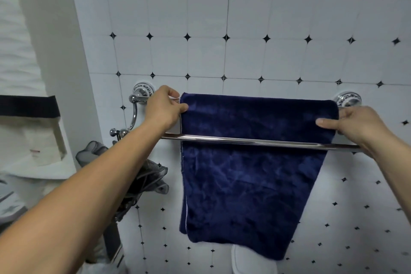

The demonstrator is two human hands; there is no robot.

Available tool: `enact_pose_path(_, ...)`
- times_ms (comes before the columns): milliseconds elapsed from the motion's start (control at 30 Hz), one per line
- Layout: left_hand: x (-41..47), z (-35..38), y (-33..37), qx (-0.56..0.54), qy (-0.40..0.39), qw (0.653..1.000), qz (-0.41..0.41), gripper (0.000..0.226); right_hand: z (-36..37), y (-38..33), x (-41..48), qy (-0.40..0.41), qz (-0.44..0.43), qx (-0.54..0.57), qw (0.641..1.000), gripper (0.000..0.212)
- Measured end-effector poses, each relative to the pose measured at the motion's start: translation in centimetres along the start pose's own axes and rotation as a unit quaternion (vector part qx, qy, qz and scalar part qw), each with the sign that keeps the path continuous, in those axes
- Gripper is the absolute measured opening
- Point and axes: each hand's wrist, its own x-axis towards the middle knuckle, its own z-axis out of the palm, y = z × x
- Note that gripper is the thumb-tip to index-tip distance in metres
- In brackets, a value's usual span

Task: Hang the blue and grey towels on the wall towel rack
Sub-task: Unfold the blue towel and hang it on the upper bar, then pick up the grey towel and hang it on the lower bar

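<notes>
The blue towel (251,173) is draped over the back bar of the chrome wall towel rack (255,141) and hangs down behind the front bar. My left hand (163,108) pinches the towel's upper left corner, thumb on the front face. My right hand (353,124) pinches the upper right edge the same way, just below the right wall mount (348,99). A grey bundle of cloth (144,182), possibly the grey towel, hangs from the hook (133,115) under the rack's left mount, partly hidden by my left forearm.
The wall is white tile with small black diamonds. A white shelf or cabinet with a dark band (29,107) stands at the left. A white rounded object (244,260) sits below the towel's hem.
</notes>
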Motion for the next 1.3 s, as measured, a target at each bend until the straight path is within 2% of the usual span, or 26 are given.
enact_pose_path(67,-0.3,-0.1,-0.1,0.033,-0.006,0.999,0.018,0.037,-0.2,-0.2,-0.1,0.081,-0.036,-0.145,0.986,0.047)
enact_pose_path(133,-0.9,-0.5,0.2,0.133,0.019,0.989,0.064,0.044,-0.2,-0.9,-0.6,0.136,-0.119,-0.205,0.962,0.049)
enact_pose_path(233,-1.7,-0.8,1.3,0.276,0.059,0.939,0.197,0.049,1.0,-2.3,-1.1,0.102,-0.263,-0.318,0.905,0.051)
enact_pose_path(300,-2.2,-0.8,1.9,0.32,0.028,0.913,0.251,0.045,1.8,-3.1,-1.2,0.069,-0.278,-0.362,0.887,0.045)
enact_pose_path(333,-2.5,-0.9,2.0,0.324,0.011,0.911,0.254,0.043,2.0,-3.5,-1.4,0.072,-0.276,-0.363,0.887,0.042)
enact_pose_path(433,-3.3,-1.5,2.0,0.304,-0.016,0.922,0.241,0.041,2.4,-4.5,-2.4,0.078,-0.297,-0.323,0.895,0.038)
enact_pose_path(600,-5.5,-4.0,1.7,0.204,-0.036,0.959,0.194,0.036,4.2,-6.3,-5.2,0.029,-0.348,-0.247,0.904,0.033)
enact_pose_path(767,-8.5,-8.1,0.8,0.145,-0.042,0.975,0.16,0.032,6.4,-7.9,-8.9,-0.016,-0.377,-0.187,0.907,0.03)
enact_pose_path(1000,-12.5,-13.8,-0.5,0.07,-0.072,0.987,0.122,0.033,8.0,-9.5,-15.4,-0.054,-0.371,-0.153,0.914,0.029)
enact_pose_path(1300,-20.1,-22.1,-4.7,0.024,-0.149,0.983,0.104,0.031,8.9,-9.4,-27.4,-0.084,-0.303,-0.176,0.933,0.029)
